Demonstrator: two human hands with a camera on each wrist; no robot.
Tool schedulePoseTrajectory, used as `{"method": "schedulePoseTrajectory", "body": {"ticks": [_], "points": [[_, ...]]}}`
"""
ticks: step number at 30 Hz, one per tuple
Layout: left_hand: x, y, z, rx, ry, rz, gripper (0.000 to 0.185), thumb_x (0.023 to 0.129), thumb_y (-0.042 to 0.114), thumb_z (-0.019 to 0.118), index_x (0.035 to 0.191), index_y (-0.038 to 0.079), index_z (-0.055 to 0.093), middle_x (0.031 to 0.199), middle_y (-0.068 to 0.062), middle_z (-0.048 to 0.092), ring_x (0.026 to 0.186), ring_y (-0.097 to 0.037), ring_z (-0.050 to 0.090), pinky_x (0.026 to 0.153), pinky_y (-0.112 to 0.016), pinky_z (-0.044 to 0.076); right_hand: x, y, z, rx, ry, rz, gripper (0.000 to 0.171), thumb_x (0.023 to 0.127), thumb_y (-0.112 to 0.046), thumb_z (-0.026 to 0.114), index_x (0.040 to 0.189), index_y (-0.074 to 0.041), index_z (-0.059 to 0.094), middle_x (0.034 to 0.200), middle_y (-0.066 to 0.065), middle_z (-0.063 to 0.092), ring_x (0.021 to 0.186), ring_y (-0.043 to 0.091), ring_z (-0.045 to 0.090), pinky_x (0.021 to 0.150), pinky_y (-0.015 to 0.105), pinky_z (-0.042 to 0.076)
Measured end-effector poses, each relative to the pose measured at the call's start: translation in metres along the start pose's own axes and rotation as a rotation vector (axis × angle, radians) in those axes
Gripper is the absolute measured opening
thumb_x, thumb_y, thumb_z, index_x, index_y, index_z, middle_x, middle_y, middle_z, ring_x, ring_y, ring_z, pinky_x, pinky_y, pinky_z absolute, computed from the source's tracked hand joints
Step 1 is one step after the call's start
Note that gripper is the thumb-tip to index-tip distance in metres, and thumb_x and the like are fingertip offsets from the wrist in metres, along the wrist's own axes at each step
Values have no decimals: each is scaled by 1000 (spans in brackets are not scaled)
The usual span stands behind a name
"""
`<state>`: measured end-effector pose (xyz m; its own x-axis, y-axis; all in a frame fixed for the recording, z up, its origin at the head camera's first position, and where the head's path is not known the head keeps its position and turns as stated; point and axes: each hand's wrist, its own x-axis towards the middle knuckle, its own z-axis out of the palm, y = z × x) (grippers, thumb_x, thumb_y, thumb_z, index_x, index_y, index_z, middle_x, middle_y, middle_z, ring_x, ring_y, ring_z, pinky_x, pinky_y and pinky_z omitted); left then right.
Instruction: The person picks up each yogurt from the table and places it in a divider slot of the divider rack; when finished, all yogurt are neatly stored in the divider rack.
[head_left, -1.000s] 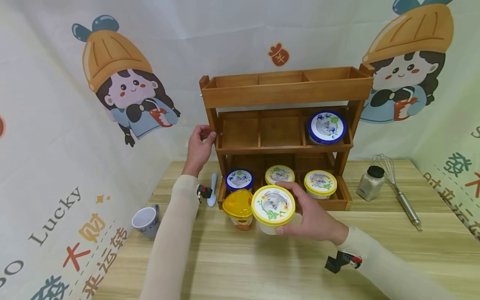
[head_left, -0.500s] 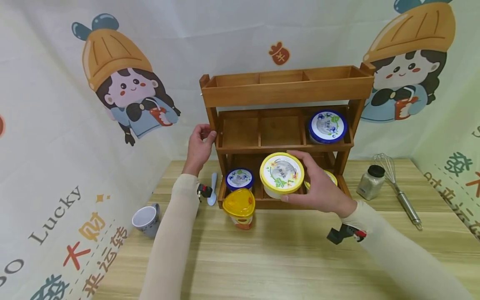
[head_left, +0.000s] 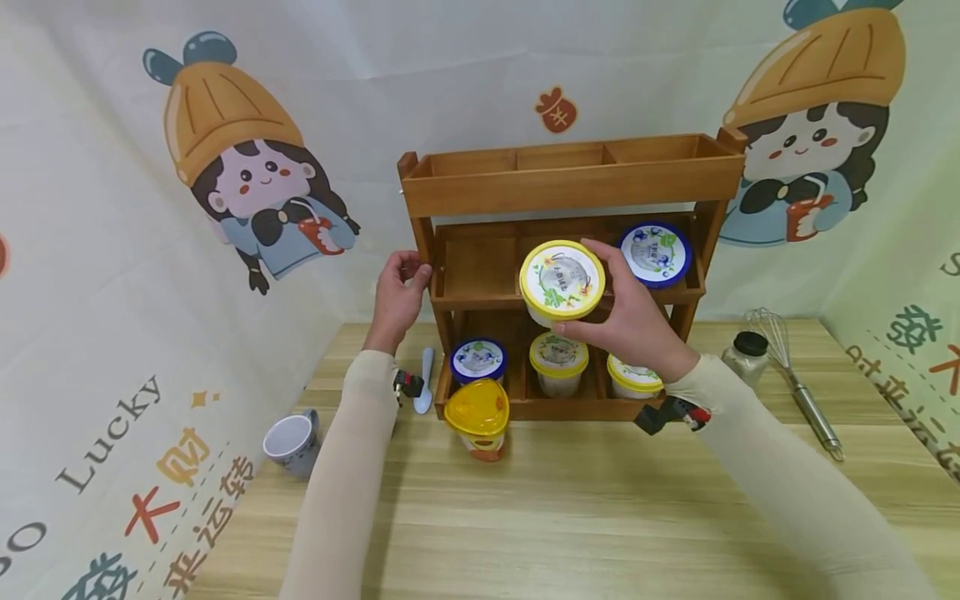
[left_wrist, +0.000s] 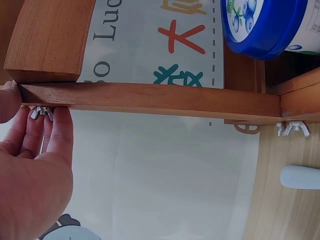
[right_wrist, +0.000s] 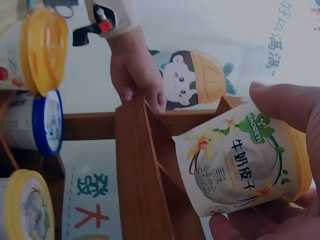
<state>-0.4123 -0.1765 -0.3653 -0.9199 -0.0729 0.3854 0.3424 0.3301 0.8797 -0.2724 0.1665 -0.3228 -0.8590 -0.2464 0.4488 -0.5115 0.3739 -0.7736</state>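
My right hand grips a yogurt tub with a yellow-rimmed lid, its printed side facing the right wrist camera. It is held before the middle compartment of the wooden rack's middle tier; whether it touches the rack cannot be told. My left hand holds the rack's left upright, thumb on one side and fingers beside a wing nut on the other. A blue-lidded tub sits in that tier's right compartment. Below are a blue-lidded tub and two yellow-lidded tubs.
An orange-lidded cup stands before the rack's lower left. Left lie a pale blue spoon and a mug. On the right are a black-capped jar and a whisk. A printed cloth hangs behind.
My right hand has raised the yellow-lidded tub from beside the orange-lidded cup, past the bottom tier, to the height of the middle tier. The left hand stays on the rack.
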Motion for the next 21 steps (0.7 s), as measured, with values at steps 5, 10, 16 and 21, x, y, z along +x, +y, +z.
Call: {"method": "schedulePoseTrajectory", "body": {"ticks": [5, 10, 16, 21], "points": [[0, 0, 1, -9, 8, 15, 31, 108, 21, 61, 135, 5, 56, 131, -17, 61, 124, -32, 59, 109, -48, 48, 18, 3, 0, 15, 45, 4, 109, 81, -20, 93, 165, -17, 24, 160, 10, 42, 149, 28, 44, 126, 54, 34], [-1, 0, 1, -15, 7, 36, 31, 108, 20, 62, 134, 3, 56, 130, -19, 61, 123, -34, 59, 108, -49, 48, 35, 8, 3, 51, 73, 12, 108, 82, -15, 92, 165, -16, 24, 159, 11, 42, 147, 28, 45, 123, 51, 40], [-1, 1, 0, -1, 4, 8, 33, 109, 23, 61, 136, 6, 55, 133, -17, 61, 126, -32, 58, 111, -48, 48, 51, 18, 13, 10, 132, -3, 105, 81, -18, 92, 162, -10, 25, 155, 15, 46, 142, 30, 49, 121, 51, 41], [-2, 1, 0, -15, -10, -20, 33, 109, 24, 60, 137, 8, 55, 135, -15, 60, 128, -30, 57, 112, -47, 48, 58, 25, 21, -115, 176, 30, 110, 80, -27, 93, 163, -7, 24, 158, 17, 45, 146, 34, 46, 125, 52, 34]]}}
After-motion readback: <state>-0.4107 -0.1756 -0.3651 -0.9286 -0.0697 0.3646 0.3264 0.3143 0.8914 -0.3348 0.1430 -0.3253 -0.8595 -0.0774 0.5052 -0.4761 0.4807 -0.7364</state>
